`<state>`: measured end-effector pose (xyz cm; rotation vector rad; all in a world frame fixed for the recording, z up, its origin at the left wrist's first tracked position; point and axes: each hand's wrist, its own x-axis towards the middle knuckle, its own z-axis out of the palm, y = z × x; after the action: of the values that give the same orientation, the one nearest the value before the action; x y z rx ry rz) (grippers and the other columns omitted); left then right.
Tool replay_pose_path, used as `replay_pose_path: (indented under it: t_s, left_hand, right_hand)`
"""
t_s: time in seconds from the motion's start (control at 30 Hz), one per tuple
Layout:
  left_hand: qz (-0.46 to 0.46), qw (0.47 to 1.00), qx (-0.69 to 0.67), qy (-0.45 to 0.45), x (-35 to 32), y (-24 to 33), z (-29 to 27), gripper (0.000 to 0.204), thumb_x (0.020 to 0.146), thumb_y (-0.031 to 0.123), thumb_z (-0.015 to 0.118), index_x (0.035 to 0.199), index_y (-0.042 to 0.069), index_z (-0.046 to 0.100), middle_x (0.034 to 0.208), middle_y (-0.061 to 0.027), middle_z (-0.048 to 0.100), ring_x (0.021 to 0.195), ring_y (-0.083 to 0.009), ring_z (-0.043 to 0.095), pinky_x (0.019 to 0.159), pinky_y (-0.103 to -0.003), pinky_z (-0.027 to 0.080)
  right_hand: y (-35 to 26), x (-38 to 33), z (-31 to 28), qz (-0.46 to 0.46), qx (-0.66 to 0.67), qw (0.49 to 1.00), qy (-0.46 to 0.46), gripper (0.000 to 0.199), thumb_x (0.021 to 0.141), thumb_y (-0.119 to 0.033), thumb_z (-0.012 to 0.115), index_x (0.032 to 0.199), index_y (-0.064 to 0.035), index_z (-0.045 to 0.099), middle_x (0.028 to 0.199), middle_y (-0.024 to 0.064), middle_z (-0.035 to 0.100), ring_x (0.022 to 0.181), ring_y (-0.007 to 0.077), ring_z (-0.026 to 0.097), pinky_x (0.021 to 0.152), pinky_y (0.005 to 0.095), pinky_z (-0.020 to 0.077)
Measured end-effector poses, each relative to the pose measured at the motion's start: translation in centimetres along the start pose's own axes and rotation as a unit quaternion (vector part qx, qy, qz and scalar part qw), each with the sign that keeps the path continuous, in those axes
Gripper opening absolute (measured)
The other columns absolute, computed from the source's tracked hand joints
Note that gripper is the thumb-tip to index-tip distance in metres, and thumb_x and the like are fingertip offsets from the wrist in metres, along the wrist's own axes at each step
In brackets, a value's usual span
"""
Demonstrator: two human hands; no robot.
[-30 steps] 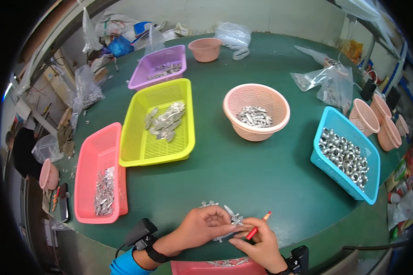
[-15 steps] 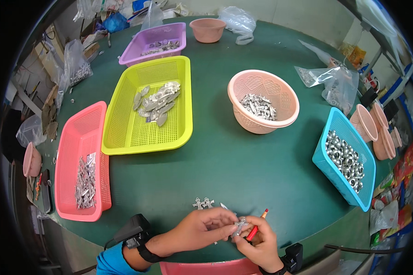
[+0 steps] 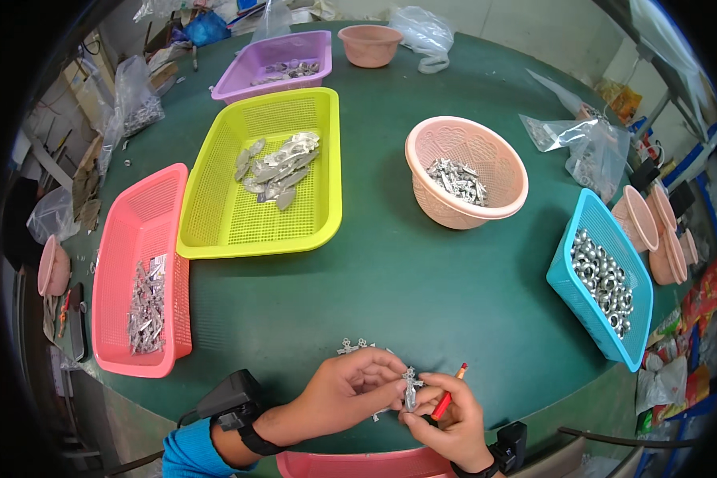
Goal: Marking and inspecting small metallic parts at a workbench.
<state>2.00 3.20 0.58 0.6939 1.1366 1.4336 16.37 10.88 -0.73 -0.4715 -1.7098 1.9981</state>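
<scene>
A small silver-grey metal cross (image 3: 411,389) stands nearly upright between my hands at the near edge of the table. My left hand (image 3: 350,396) is closed, with its thumb and forefinger pinching the cross from the left. My right hand (image 3: 456,418) has its thumb and fingertips at the other side of the cross. A slim tool with a red handle (image 3: 444,402) is tucked in the right fingers, its far end hidden by the hand. More metal crosses (image 3: 355,346) lie on the table just beyond my left hand, partly covered by it.
Along the left are a pink basket (image 3: 182,319), a yellow-green basket (image 3: 327,239) and a purple basket (image 3: 324,57), each with metal pieces. A round peach basket (image 3: 438,215) and a blue basket (image 3: 562,279) of metal rings are to the right. A pink container (image 3: 358,464) shows below my hands.
The cross has turned upright and shows more plainly between my fingers. My hands have shifted little. The whole view has moved slightly.
</scene>
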Motion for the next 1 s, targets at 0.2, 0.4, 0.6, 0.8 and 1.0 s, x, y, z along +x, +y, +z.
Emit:
replay_pose_path:
  t_s: [0.2,0.4,0.6,0.8,1.0]
  left_hand:
    - [-0.005,1.000,-0.006,-0.001,0.0,0.1,-0.1,0.014,0.075,0.000,0.047,0.089,-0.002,0.044,0.075,-0.0066,0.054,0.069,-0.0104,0.054,0.061,-0.021,0.044]
    - [-0.004,1.000,0.009,-0.009,-0.1,0.3,-0.2,0.013,0.076,-0.001,0.046,0.089,-0.002,0.043,0.075,-0.0087,0.054,0.069,-0.0126,0.054,0.061,-0.022,0.044]
    - [0.011,1.000,0.017,-0.005,-0.1,0.1,-0.2,0.013,0.076,-0.001,0.046,0.088,-0.002,0.043,0.075,-0.0086,0.054,0.067,-0.0116,0.054,0.061,-0.021,0.043]
    - [0.008,1.000,0.018,-0.009,0.4,0.1,0.1,0.013,0.076,0.001,0.047,0.088,-0.001,0.045,0.074,-0.0064,0.054,0.066,-0.0089,0.053,0.059,-0.020,0.043]
    - [0.002,1.000,0.006,-0.005,-0.1,0.1,-0.3,0.012,0.077,0.004,0.047,0.088,0.000,0.046,0.073,-0.0040,0.054,0.064,-0.0065,0.052,0.058,-0.018,0.042]
  right_hand:
    - [0.0,0.0,0.0,0.005,0.013,1.000,-0.004,0.041,0.067,0.011,0.050,0.104,0.0025,0.034,0.080,0.0123,0.051,0.071,0.0160,0.054,0.065,0.0260,0.0448]
    - [-0.3,-0.1,-0.1,0.043,0.035,0.998,-0.011,0.035,0.069,0.010,0.048,0.101,0.0023,0.034,0.079,0.0124,0.052,0.070,0.0162,0.054,0.064,0.0267,0.0444]
    - [-0.3,0.0,-0.3,0.048,0.049,0.997,-0.028,0.029,0.072,0.009,0.043,0.100,0.0024,0.034,0.077,0.0147,0.052,0.070,0.0183,0.055,0.064,0.0286,0.0446]
    - [-0.4,-0.1,-0.9,0.063,0.088,0.994,-0.022,0.028,0.075,0.007,0.042,0.101,0.0035,0.035,0.079,0.0129,0.055,0.074,0.0166,0.055,0.066,0.0260,0.0444]
    - [-0.1,-0.1,-0.4,0.058,0.082,0.995,-0.027,0.027,0.075,0.007,0.043,0.101,0.0040,0.036,0.079,0.0134,0.055,0.073,0.0166,0.055,0.065,0.0256,0.0448]
